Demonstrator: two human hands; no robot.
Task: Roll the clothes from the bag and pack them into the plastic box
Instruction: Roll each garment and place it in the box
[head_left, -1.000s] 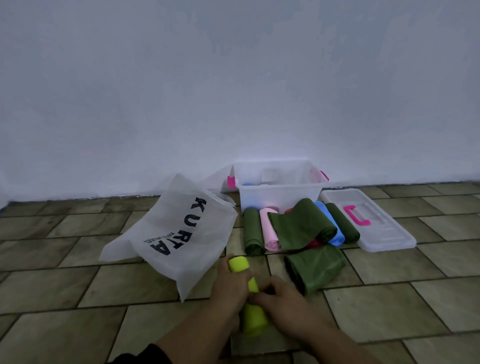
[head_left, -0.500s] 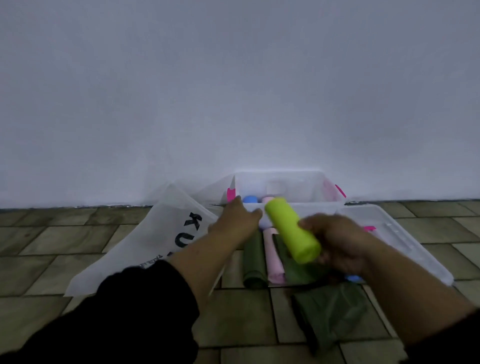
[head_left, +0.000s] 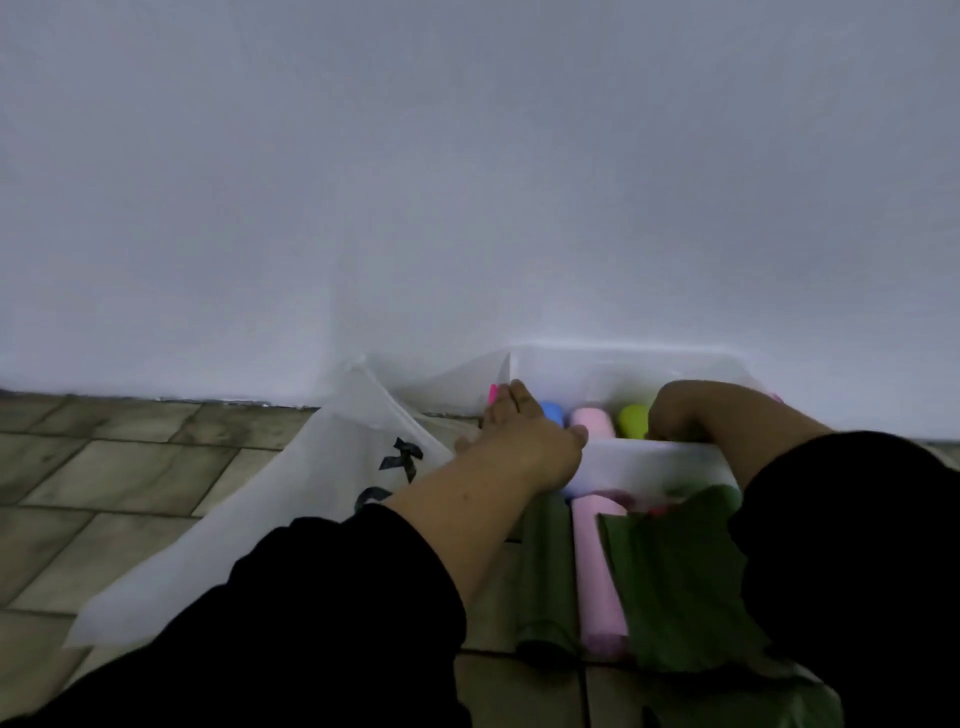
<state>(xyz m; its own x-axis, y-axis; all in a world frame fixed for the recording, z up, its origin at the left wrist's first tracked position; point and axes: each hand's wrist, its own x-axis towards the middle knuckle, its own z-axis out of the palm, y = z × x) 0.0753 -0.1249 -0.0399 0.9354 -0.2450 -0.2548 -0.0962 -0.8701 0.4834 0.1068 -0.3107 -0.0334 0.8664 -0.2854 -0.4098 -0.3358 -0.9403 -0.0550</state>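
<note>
A plain pale wall (head_left: 467, 182) meets a floor (head_left: 104, 493) of greenish-brown tiles. The clear plastic box (head_left: 654, 462) stands against the wall's foot. A white bag (head_left: 291, 519) with black lettering lies slumped at the box's left side. Along the box's near wall a dark green roll (head_left: 545, 571), a long pink roll (head_left: 600, 571) and a loosely rolled green cloth (head_left: 675, 582) lie side by side, between the person and the box.

Both arms, in black sleeves (head_left: 311, 623), reach over these. The left hand (head_left: 524, 436) rests flat with straight fingers on the box's near left corner. The right hand (head_left: 691, 410) dips over the near rim, wrist bent. Its fingers are hidden, so its grasp cannot be told.

Inside the box a blue roll (head_left: 551, 413), a short pink roll (head_left: 595, 421) and a yellow-green roll (head_left: 632, 420) lie in a row. The yellow-green one is just beside the right hand.
</note>
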